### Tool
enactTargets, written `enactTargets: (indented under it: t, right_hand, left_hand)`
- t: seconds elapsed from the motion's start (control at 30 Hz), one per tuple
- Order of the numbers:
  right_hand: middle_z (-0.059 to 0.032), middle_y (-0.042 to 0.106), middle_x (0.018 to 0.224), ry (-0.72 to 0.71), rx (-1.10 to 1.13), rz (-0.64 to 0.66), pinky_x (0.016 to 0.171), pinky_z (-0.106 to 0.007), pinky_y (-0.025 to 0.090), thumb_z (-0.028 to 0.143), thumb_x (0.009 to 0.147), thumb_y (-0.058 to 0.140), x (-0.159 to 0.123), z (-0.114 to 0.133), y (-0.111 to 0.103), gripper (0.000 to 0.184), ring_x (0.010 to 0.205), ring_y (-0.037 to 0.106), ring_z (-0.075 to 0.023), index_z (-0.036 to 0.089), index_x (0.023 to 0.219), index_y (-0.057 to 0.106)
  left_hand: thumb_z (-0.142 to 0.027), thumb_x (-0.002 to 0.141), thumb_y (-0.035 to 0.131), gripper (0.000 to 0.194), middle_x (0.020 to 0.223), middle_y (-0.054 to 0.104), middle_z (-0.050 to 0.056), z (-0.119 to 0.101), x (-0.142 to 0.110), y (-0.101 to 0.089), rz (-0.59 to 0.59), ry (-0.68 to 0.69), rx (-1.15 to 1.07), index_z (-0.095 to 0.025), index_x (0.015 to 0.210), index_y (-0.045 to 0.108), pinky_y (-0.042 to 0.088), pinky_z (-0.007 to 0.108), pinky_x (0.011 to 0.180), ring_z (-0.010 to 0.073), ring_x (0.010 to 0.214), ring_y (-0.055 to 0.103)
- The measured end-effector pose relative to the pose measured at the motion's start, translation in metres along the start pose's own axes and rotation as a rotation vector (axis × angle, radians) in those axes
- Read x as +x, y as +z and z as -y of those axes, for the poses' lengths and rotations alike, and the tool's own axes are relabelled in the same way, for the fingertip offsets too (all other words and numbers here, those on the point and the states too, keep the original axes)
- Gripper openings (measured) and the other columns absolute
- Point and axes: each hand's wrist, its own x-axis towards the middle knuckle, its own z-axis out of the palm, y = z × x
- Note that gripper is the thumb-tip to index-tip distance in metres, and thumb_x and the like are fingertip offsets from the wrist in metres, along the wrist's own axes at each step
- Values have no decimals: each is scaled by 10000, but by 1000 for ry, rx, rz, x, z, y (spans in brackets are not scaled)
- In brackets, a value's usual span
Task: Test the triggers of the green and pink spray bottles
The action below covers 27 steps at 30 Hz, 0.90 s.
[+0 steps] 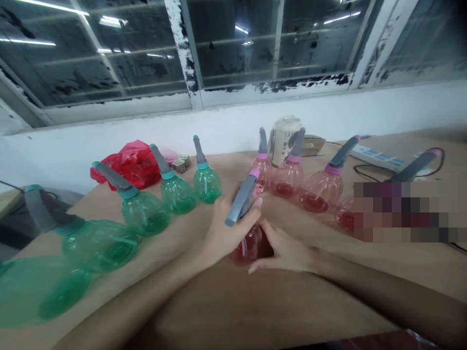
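A red translucent spray bottle (247, 247) with a pink collar and grey sprayer head (241, 199) stands on the brown table (233, 311) in front of me. My left hand (226, 231) is wrapped round its neck just under the sprayer head. My right hand (284, 250) grips the round body from the right side. Both hands are closed on this bottle.
Several green spray bottles (175, 192) with teal collars line the left. Several red ones (321, 189) with pink collars line the right. At the back lie a red plastic bag (133, 163), a paper cup (286, 138) and a power strip (379, 158) with cables. Behind is a wall with windows.
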Motion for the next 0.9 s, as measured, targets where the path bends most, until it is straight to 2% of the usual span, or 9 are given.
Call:
enactTargets:
  t: [0.17,0.4,0.57,0.67,0.9]
  right_hand:
    - [-107,564,1250,21,2,11,930,-500,446,515,656,750,-1,1,-1,845,1104,561,-322,253,1350,343]
    - [-102,567,1235,31,37,23,902,-479,462,525,656,744,-1,2,-1,807,1084,569,-312,248,1316,371]
    - [-129,531,1283,45,1,19,919,-503,447,544,641,747,-2,1,-1,849,1133,537,-331,235,1329,357]
    - [-128,532,1286,58,-12,17,926,-508,443,554,635,747,-3,1,-1,871,1124,545,-331,235,1341,348]
    - [-138,520,1305,66,21,36,931,-520,453,549,634,753,-2,1,-1,924,1150,537,-333,238,1377,302]
  left_hand:
    - [-310,852,536,108,798,659,27,2,0,0,-1,-4,8,-221,888,584,528,339,783,175,758,644]
    - [-276,846,538,90,790,659,17,-1,1,-1,7,16,15,-219,908,570,517,324,734,172,744,638]
    - [-264,840,541,70,718,626,-9,-7,3,-4,39,14,43,-217,884,568,483,276,605,140,620,594]
    - [-251,830,553,38,751,633,-5,-9,4,-5,32,12,28,-216,821,544,482,270,616,134,625,589]
    - [-304,830,569,149,653,573,-32,-3,1,-5,-8,12,67,-228,730,488,471,282,604,135,585,550]
